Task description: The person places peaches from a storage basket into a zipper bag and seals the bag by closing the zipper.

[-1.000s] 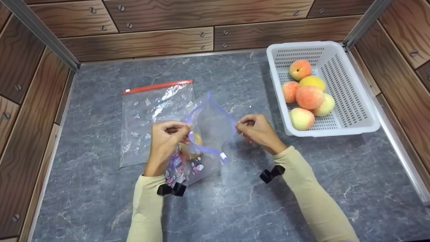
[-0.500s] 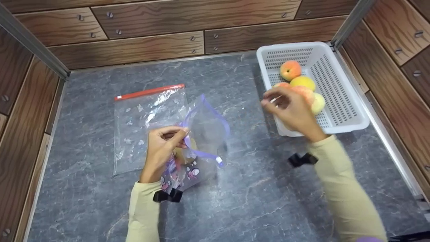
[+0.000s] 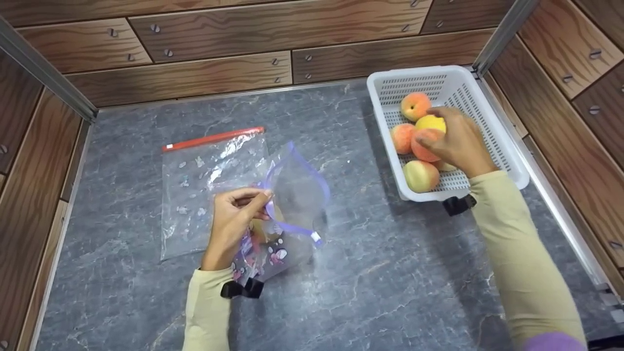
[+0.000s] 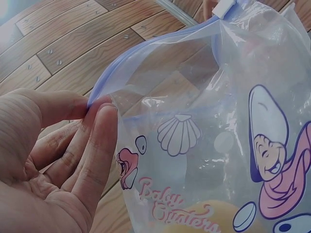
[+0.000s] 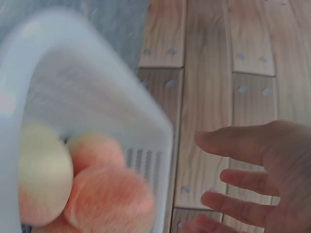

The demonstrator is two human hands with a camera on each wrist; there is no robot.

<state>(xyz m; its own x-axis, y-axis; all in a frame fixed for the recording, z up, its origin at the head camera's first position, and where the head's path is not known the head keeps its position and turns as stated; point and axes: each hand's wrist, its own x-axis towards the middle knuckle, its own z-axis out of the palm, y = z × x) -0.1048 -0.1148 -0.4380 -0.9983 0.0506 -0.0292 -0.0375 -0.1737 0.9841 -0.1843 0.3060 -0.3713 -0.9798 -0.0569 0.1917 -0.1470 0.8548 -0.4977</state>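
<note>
My left hand (image 3: 237, 214) pinches the purple rim of a clear zip bag (image 3: 300, 195), its mouth gaping. Printed cartoon oysters and the words "Baby Oysters" show on its side in the left wrist view, and a yellow-orange round fruit (image 4: 199, 216) lies low inside it. Over the white basket (image 3: 516, 178) hovers my right hand (image 3: 460, 141), fingers spread and curved above the heap of peaches. A red-orange peach (image 3: 424, 146) is nearest its thumb, and a yellow fruit (image 3: 429, 123) sits under its fingers. In the right wrist view nothing is between the fingers.
Another clear bag (image 3: 195, 195) with a red slider strip lies flat on the grey marbled table (image 3: 370, 292), partly behind the purple-rimmed one. Wood-patterned panels (image 3: 219, 73) wall the table at the back and sides. A pale peach (image 3: 420, 176) rests near the basket's front wall.
My right hand has let go of the purple rim and moved right, over the peaches in the basket. The left hand keeps its pinch on the bag.
</note>
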